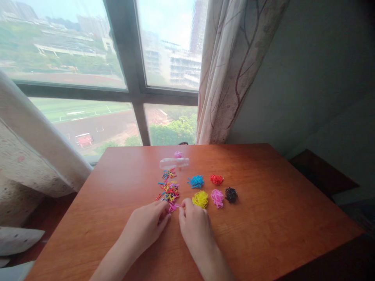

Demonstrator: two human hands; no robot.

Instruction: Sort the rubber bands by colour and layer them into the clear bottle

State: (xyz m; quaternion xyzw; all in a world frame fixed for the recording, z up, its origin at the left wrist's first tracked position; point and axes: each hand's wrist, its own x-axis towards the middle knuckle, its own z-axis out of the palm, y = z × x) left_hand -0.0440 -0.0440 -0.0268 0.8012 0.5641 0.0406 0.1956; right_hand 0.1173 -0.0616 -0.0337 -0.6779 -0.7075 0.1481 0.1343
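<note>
A mixed pile of small coloured rubber bands (171,190) lies on the table, with a smaller mixed cluster (169,173) just behind it. At the near end of the pile, my left hand (150,220) is closed, its fingertips against pink rubber bands (172,207). My right hand (193,220) pinches the end of a pink rubber band (177,205) that spans the gap between the hands. Beside my right hand sits a heap of yellow rubber bands (200,199). Both hands' fingertips are partly hidden.
Single-colour heaps lie on the right: blue (196,181), red (216,179), pink (217,198) and black (231,194). Behind the mixed bands are a clear plastic container (174,163) and a pink object (178,155). The wooden table (263,222) meets a window and curtains (222,78).
</note>
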